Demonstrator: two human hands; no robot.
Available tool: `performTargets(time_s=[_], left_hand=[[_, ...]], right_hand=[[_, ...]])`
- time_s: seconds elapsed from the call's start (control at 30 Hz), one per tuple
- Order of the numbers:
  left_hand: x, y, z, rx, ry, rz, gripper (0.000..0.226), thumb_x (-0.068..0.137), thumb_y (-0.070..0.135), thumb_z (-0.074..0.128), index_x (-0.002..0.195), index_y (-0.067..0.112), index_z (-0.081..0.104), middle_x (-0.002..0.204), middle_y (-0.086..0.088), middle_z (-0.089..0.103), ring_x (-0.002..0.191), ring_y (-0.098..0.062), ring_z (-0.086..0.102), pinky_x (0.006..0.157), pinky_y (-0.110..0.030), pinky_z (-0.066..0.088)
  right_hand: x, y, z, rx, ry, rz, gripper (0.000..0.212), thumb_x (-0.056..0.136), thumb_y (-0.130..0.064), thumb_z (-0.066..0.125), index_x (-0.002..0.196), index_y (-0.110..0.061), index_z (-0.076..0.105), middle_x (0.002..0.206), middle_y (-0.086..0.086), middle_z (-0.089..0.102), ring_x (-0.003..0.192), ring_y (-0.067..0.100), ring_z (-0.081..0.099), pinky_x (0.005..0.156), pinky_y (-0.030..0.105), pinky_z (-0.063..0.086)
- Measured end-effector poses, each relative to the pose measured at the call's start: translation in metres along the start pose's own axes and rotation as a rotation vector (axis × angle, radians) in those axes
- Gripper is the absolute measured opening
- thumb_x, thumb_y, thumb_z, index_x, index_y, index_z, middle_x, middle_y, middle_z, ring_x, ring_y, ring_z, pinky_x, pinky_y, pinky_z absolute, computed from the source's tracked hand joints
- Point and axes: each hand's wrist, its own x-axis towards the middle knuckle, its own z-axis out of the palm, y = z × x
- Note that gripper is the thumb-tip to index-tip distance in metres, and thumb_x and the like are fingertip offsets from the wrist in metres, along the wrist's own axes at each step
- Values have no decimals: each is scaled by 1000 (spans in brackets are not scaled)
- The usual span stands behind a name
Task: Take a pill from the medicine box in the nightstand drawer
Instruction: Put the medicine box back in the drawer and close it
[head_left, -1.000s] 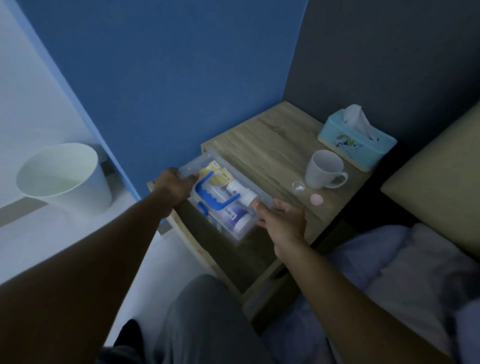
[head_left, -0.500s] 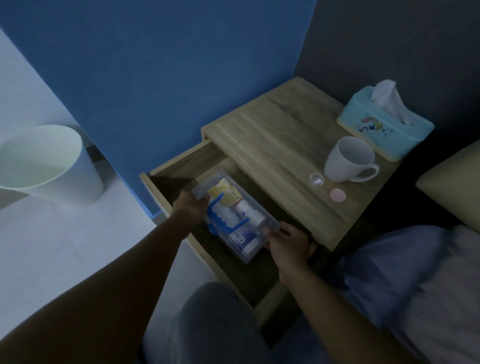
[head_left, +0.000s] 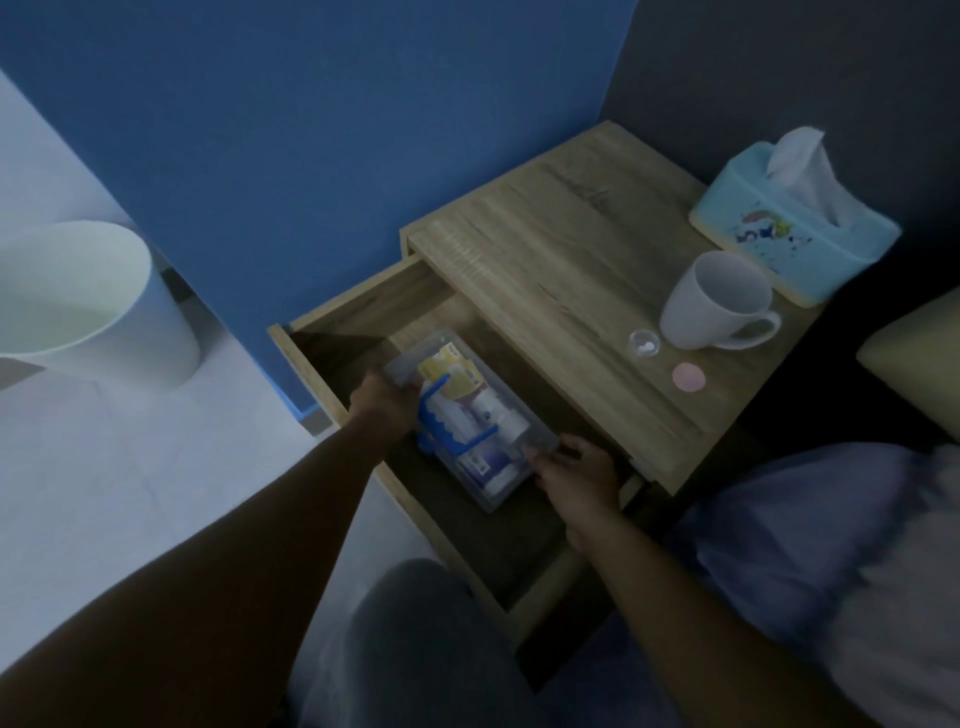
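Note:
The clear plastic medicine box (head_left: 470, 415) with a blue handle lies inside the open nightstand drawer (head_left: 363, 306), packed with bottles and a yellow packet. My left hand (head_left: 387, 402) grips its far left end. At its near right end my right hand (head_left: 576, 475) holds the corner. On the nightstand top (head_left: 561, 270) a small clear cap (head_left: 644, 344) holds a white pill, and a pink round lid (head_left: 689, 376) lies beside it.
A white mug (head_left: 717, 301) and a light blue tissue box (head_left: 789, 218) stand at the right of the nightstand top. A white waste bin (head_left: 88, 301) stands on the floor at left. Bedding (head_left: 810, 545) lies at lower right, my knee (head_left: 415, 639) below the drawer.
Both hands have lowered the medicine box from the level of the nightstand top down into the open drawer. The view has shifted, showing more of the drawer.

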Motion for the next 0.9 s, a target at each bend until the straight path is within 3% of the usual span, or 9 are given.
performTargets(time_s=[0.1,0.2,0.3,0.37,0.53,0.6,0.7,0.8,0.9], left_hand=[[-8,1,-3,12,21,42,32,98,30,51,127,15,52,116,-9,61,94,-15,59,69,-27,47],[-23,-1,-10,18,78,165,39,97,25,53,135,19,47,125,-5,59,106,-17,59,67,-21,46],[-42,-7,-22,139,144,315,59,92,18,61,146,24,36,152,-4,41,138,-25,42,99,-41,50],[-59,-17,-27,256,221,376,75,87,13,66,151,25,28,163,-2,20,149,-27,21,114,-53,34],[-80,-48,-29,148,271,338,89,89,17,67,156,25,9,166,0,3,153,-26,6,118,-54,24],[-81,-58,-27,62,225,241,94,86,24,71,154,27,7,165,-3,12,151,-31,16,115,-56,29],[-84,-70,-22,44,99,157,78,90,35,65,151,30,17,153,-7,41,133,-35,48,101,-52,46],[-84,-75,-19,41,6,146,75,91,42,60,152,33,17,153,-5,43,131,-34,50,100,-49,46],[-80,-79,-14,-13,-5,165,70,92,33,62,149,35,21,149,-3,48,132,-31,50,99,-46,47]], right_hand=[[-11,-4,-4,-134,38,-91,77,81,-31,78,146,-31,37,141,3,55,123,22,58,84,32,54],[-26,-8,-12,-268,41,-276,62,84,-31,73,139,-31,44,133,-1,60,111,11,62,69,16,47],[-41,-15,-26,-427,28,-467,32,92,-24,64,122,-32,58,119,-6,66,94,-2,59,62,9,40],[-49,-20,-39,-484,-11,-574,28,94,-21,59,121,-30,61,117,-8,67,99,0,59,70,9,41],[-53,-30,-65,-651,23,-801,38,94,-12,55,131,-21,58,130,1,62,120,14,56,95,21,39],[-48,-30,-72,-712,30,-846,43,94,-8,53,135,-18,55,136,5,59,127,19,53,101,26,41],[-35,-28,-83,-814,-15,-861,53,92,-4,53,144,-13,47,149,9,50,139,23,43,115,39,37],[-20,-25,-92,-945,-77,-902,56,96,-3,48,150,-10,38,158,11,37,148,23,29,121,42,26],[-8,-21,-101,-1096,-130,-957,62,96,0,48,154,-9,27,164,11,21,153,23,15,124,45,18]])
